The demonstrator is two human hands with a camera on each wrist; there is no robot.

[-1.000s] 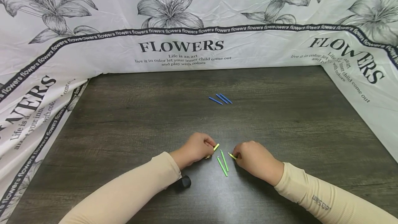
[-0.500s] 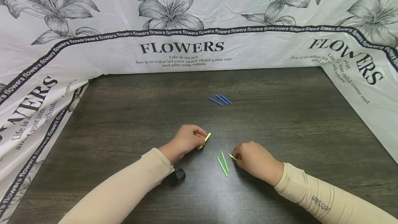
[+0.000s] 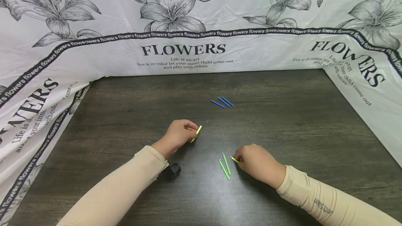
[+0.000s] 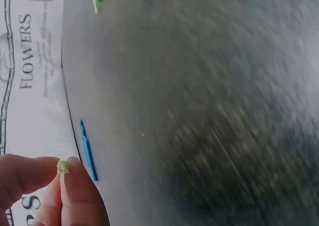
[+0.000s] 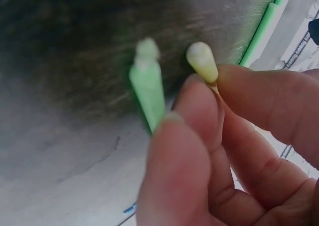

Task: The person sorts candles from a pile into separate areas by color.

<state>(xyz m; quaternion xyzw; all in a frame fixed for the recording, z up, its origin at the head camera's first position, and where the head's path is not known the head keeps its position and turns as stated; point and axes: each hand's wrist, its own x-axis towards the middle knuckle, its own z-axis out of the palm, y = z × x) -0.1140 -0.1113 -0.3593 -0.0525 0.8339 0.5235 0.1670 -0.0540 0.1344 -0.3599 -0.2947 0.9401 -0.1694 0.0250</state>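
Observation:
My left hand pinches a thin yellow candle between thumb and fingertips, tilted over the table. In the left wrist view the candle's end shows between the fingertips. My right hand is lower on the right and pinches a yellow candle, mostly covered by the fingers; its rounded end shows in the right wrist view. Just left of that hand lie two green candles. A blurred green candle runs behind one right fingertip; I cannot tell whether it is held.
Several thin blue candles lie farther back on the dark wood-look table. A white floral sheet hangs along the back and sides. Below the left wrist a black device sticks out from the sleeve.
My left hand has moved left and away from me with its yellow candle, off from beside the green candles. The right hand stays in place, still pinching.

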